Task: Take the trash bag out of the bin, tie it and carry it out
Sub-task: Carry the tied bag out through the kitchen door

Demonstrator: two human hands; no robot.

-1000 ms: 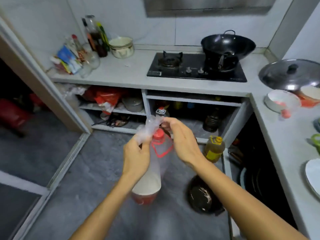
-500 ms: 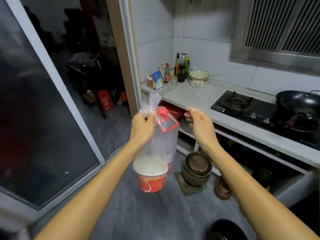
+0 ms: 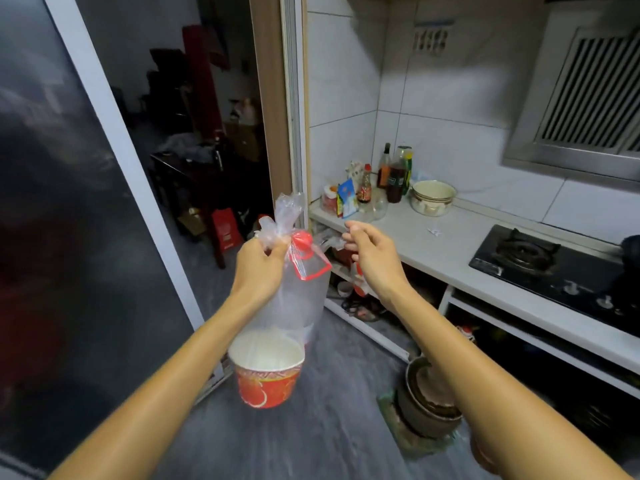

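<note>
A clear plastic trash bag [image 3: 298, 299] hangs in front of me, its top bunched into a knotted neck. Through the film I see a red and white paper cup [image 3: 266, 375] at the bottom and a bottle with a red cap [image 3: 302, 239] above it. My left hand [image 3: 260, 268] grips the bag just under the knot and holds it up. To the right of the bag my right hand [image 3: 367, 249] hovers apart from it, fingers loosely curled and holding nothing.
A sliding glass door [image 3: 69, 209] stands at the left, with the open doorway [image 3: 204, 168] to a dark room behind it. The white counter [image 3: 426, 247] with bottles, a bowl and a gas stove [image 3: 540, 261] runs along the right. Stacked pots [image 3: 426, 400] sit on the floor.
My view has turned left from the counter toward the doorway. My right hand has let go of the bag's neck and drawn away; my left hand keeps holding the bag.
</note>
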